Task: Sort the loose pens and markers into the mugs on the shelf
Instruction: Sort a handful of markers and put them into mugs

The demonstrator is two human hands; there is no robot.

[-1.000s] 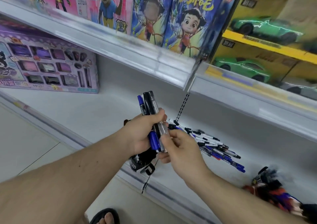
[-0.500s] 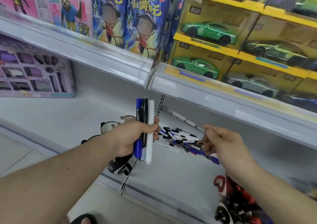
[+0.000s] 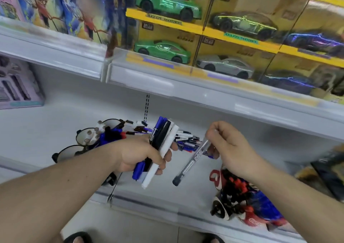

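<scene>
My left hand (image 3: pixel 143 155) grips a bundle of markers (image 3: pixel 163 142): a blue one, a black one and a white one, upright and tilted right. My right hand (image 3: pixel 229 146) pinches a clear pen with a black cap (image 3: pixel 191 163), cap end hanging down to the left. Behind both hands a pile of loose pens (image 3: pixel 186 140) lies on the white shelf (image 3: pixel 55 123). To the left stand panda-style mugs: one (image 3: pixel 89 136) holds several markers, another (image 3: pixel 67 152) sits nearer, partly behind my left forearm.
A red, black and blue mug or toy (image 3: pixel 242 201) with pens lies at the shelf's front right. The upper shelf edge (image 3: pixel 167 86) overhangs close above, carrying boxed toy cars (image 3: pixel 163 50). A purple box (image 3: pixel 16 88) stands at far left. Sandalled feet show below.
My right hand, empty half a second ago, now pinches a clear pen taken from the pile. The camera has swung right and closer. My left hand keeps its marker bundle.
</scene>
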